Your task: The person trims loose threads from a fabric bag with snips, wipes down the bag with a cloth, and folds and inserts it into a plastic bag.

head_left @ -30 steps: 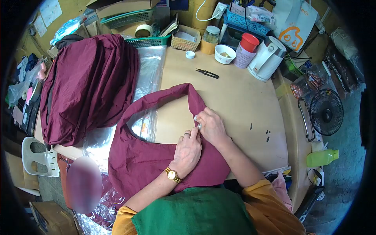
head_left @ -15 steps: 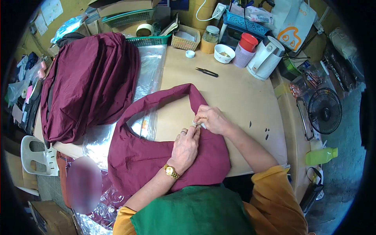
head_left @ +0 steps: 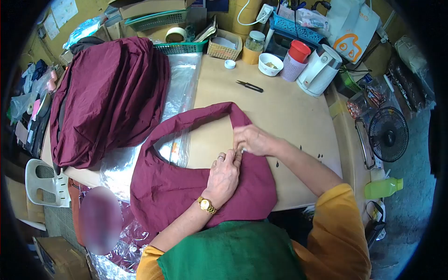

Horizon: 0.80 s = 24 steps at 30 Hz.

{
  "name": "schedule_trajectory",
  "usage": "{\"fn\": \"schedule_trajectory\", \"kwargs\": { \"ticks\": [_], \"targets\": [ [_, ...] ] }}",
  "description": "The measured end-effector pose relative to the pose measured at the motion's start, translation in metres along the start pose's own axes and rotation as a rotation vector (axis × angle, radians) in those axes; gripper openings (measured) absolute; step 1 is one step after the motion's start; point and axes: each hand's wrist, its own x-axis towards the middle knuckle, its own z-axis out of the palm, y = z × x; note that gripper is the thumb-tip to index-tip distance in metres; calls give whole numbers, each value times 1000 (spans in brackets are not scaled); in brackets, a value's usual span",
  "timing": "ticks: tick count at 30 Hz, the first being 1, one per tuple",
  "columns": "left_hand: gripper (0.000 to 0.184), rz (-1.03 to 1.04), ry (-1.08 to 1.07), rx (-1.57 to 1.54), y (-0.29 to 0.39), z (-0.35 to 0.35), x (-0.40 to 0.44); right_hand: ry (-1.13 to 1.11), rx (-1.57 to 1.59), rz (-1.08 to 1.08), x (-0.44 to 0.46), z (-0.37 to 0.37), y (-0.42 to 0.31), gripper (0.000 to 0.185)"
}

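Note:
A maroon fabric shoulder bag (head_left: 182,189) lies flat at the table's near side, its strap looped away from me. My left hand (head_left: 223,175), with a gold watch at the wrist, rests on the bag, its fingers closed on the fabric near the right base of the strap. Touching those fingertips, my right hand (head_left: 252,140) is closed in a pinch beside the bag's edge. A sliver of something whitish shows between the hands; what it is stays hidden. Beyond them, black thread snips (head_left: 250,86) lie on the table.
Maroon bags are piled (head_left: 107,102) at the left over clear plastic sleeves (head_left: 182,79). Along the back stand a wicker basket (head_left: 225,46), glass jar (head_left: 255,42), white bowl (head_left: 270,64) and white kettle (head_left: 319,70). At right are a black fan (head_left: 388,134) and green bottle (head_left: 383,188).
My right hand has shifted slightly and blurs with motion. The white piece at its fingertips, plainer before, is now mostly hidden. My left hand keeps its place on the bag; the whole view shifted slightly.

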Motion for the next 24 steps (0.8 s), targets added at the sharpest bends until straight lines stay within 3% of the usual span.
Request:
{"fn": "schedule_trajectory", "kwargs": {
  "ticks": [3, 5, 7, 9, 10, 12, 16, 18, 20, 22, 23, 24],
  "targets": [
    [31, -14, -4, -96, -3, -9, 8, 169, -70, -3, 0, 1, 17, 6],
    [29, -123, -53, -477, -12, -22, 22, 362, 28, 153, 3, 10, 12, 5],
    [33, -230, -92, -498, -26, -17, 44, 434, 71, 167, -1, 23, 14, 4],
    [40, -441, -308, -543, -34, -20, 63, 645, 408, 349, 0, 29, 12, 4],
    [40, -444, -309, -540, -38, -18, 69, 707, 402, 305, 1, 32, 17, 6],
    [41, -498, -543, -736, -44, -7, 78, 747, 464, 331, -1, 37, 29, 6],
    [37, -456, -480, -922, -40, 4, 63, 807, 559, 369, -3, 37, 28, 5],
    [28, -438, -251, -699, -22, -11, 54, 792, 601, 372, -2, 38, 30, 5],
    [26, -385, -179, -562, -15, -6, 43, 782, 642, 374, 1, 33, 23, 5],
    [20, -333, -113, -429, -10, -5, 41, 698, 665, 607, -4, 19, 9, 4],
    [20, -332, -116, -431, -11, -3, 41, 699, 664, 610, -9, 13, -3, 4],
    [21, -297, -113, -404, -13, -1, 41, 564, 300, 497, -15, 9, -18, 4]
  ]
}}
